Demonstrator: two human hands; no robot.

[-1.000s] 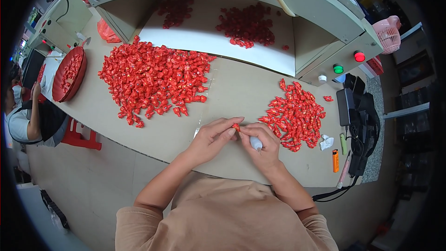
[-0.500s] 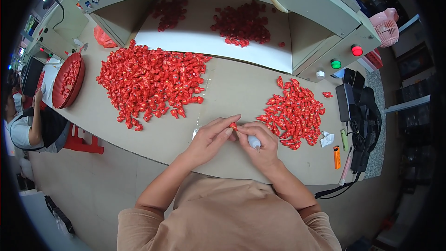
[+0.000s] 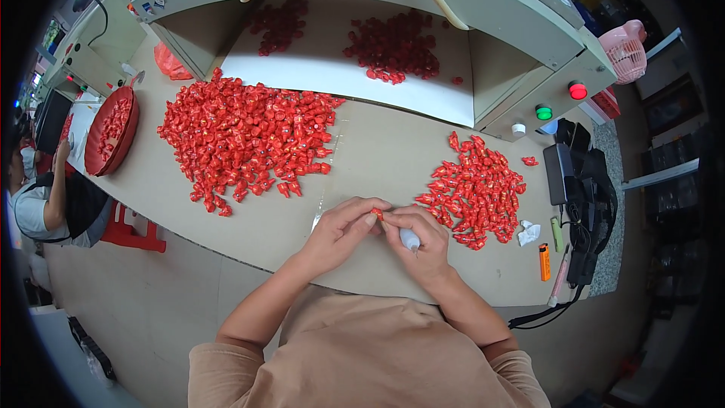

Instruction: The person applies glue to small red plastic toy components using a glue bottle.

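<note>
My left hand and my right hand meet over the beige table, both pinching one small red wrapped piece between the fingertips. A small white bottle lies in my right palm. A big heap of red wrapped pieces spreads to the upper left of my hands. A smaller heap lies just right of my right hand.
A machine with a white belt carrying more red pieces stands at the back, with a green and a red button. A red basin sits far left near a seated person. An orange lighter, crumpled paper and black cables lie right.
None of the heaps moved. My hands stay together at the same spot, fingers working slightly on the red piece.
</note>
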